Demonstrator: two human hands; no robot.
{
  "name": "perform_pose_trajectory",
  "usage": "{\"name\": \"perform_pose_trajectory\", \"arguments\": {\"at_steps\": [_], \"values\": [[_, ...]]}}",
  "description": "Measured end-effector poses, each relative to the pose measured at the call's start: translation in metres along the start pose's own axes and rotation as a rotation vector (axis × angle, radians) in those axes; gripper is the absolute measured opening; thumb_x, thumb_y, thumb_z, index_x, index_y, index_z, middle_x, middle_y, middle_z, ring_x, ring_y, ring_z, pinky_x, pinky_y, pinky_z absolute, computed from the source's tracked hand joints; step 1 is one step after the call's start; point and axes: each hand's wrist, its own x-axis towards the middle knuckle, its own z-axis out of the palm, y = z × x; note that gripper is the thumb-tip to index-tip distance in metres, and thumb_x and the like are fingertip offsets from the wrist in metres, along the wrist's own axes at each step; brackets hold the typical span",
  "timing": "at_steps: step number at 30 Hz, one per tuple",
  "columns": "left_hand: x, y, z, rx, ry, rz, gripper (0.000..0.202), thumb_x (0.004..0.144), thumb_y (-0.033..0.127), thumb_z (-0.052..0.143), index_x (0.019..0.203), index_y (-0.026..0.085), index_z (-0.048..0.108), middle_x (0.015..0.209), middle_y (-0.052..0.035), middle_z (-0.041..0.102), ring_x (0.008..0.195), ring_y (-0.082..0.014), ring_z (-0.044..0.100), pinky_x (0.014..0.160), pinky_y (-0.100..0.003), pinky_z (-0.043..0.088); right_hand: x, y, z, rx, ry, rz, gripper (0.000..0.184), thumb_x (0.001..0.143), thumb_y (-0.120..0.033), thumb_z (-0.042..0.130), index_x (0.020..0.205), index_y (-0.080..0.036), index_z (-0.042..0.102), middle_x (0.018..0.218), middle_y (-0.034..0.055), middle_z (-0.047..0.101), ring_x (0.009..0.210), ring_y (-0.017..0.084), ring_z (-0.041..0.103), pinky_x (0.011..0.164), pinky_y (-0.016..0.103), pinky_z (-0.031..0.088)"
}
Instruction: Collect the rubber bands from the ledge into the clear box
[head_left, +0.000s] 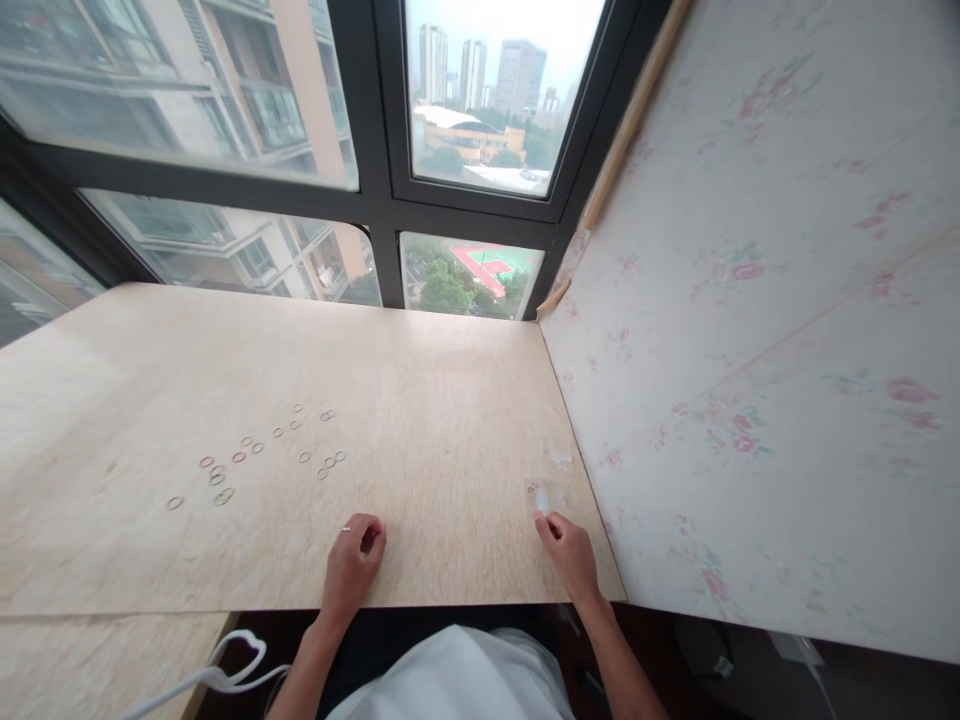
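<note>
Clear plastic bag sat pinched in the right hand's grip, a few reddish rings apparently inside. Left hand curled on the worktop; couldn't tell if it held anything. Over a dozen thin loose rings lay scattered leftward, so most looked unbagged. Worktop: pale, marbled, between dark-framed windows and floral wallpaper.

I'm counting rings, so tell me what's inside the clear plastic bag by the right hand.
The clear plastic bag shows what look like reddish rings and an unclear whitish patch. The right hand covers part of its lower edge, hiding anything there.
</note>
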Motion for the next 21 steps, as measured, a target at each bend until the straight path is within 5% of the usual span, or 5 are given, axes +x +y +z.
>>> {"name": "perform_pose_trajectory", "arguments": {"at_steps": [16, 21], "values": [[-0.002, 0.001, -0.005, -0.066, -0.078, -0.052, 0.010, 0.078, 0.025, 0.047, 0.071, 0.020, 0.051, 0.071, -0.0030, 0.058, 0.066, -0.0171, 0.055, 0.061, -0.028, 0.045, 0.007, 0.005, 0.006, -0.099, 0.033, -0.060, 0.049, 0.089, -0.052, 0.036, 0.058, -0.018, 0.050, 0.050, -0.0010, 0.050, 0.047, 0.010, 0.039, 0.049, 0.023, 0.023], [-0.002, -0.002, -0.019, -0.208, -0.081, -0.200, 0.011, 0.079, 0.029, 0.050, 0.074, 0.019, 0.054, 0.071, -0.0018, 0.060, 0.066, -0.0156, 0.058, 0.062, -0.026, 0.048, -0.004, 0.002, 0.014, -0.089, 0.023, -0.135, 0.051, 0.089, -0.054, 0.034, 0.058, -0.018, 0.052, 0.051, -0.0002, 0.052, 0.047, 0.011, 0.042, 0.050, 0.023, 0.025]]}}
